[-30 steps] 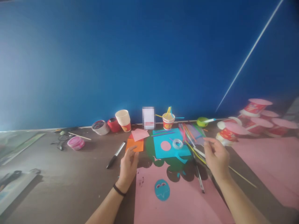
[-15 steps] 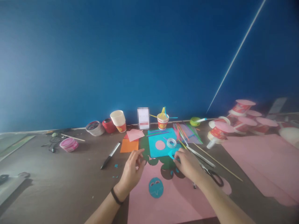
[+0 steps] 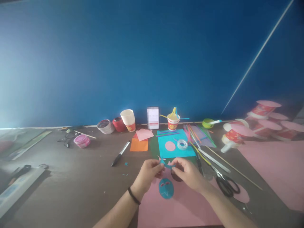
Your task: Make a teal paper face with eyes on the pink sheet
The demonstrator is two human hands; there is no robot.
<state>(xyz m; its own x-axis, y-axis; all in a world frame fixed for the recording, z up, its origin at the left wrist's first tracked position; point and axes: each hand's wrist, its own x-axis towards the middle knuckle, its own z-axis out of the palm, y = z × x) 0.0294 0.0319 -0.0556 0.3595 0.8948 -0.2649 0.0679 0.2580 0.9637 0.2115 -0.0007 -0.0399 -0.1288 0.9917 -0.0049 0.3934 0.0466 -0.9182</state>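
My left hand [image 3: 152, 173] and my right hand [image 3: 186, 172] are close together over the pink sheet [image 3: 180, 209]. Between them they pinch a small curved blue paper strip [image 3: 168, 165], one end in each hand's fingers. Just below lies a blue paper oval [image 3: 166, 188] with two pink-rimmed eye shapes and a light zigzag line. Behind my hands is a bright blue sheet [image 3: 175, 153] bearing a pink circle [image 3: 170, 146] and a roll of clear tape [image 3: 182, 144]. Part of a dark green sheet shows under my fingers.
Black-handled scissors [image 3: 225, 183] and a thin stick [image 3: 234, 167] lie right of my hands. A marker [image 3: 120, 153] is at the left. Cups, including one with straws [image 3: 173, 122], stand along the wall; several pink-topped cups [image 3: 264, 109] are stacked far right.
My left hand has come to the blue strip, which my right hand held alone before; the hands are now closer together. The whole view has shifted slightly.
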